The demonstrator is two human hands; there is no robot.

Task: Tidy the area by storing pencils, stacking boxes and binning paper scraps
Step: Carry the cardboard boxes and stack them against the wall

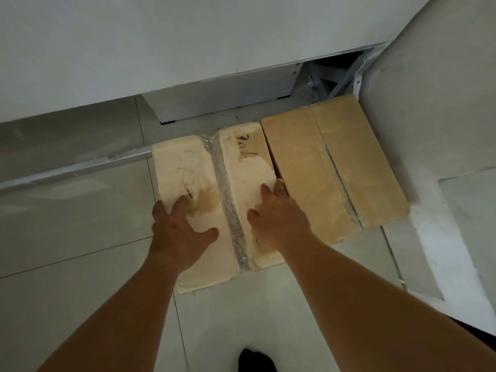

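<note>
A pale taped cardboard box (241, 157) lies on the tiled floor, with black marker writing on its top. My left hand (178, 229) rests flat on its left half, fingers spread. My right hand (276, 214) presses on its right half, fingertips at the box's right edge. A browner taped cardboard box (327, 167) lies directly beside it on the right, touching or nearly touching. No pencils or paper scraps are in view.
A white table top (134, 49) overhangs the boxes' far ends, with its metal frame (335, 79) behind. A white wall or panel (442, 116) stands close on the right. A metal floor strip (75, 170) runs left. A dark shoe (256, 361) shows at the bottom.
</note>
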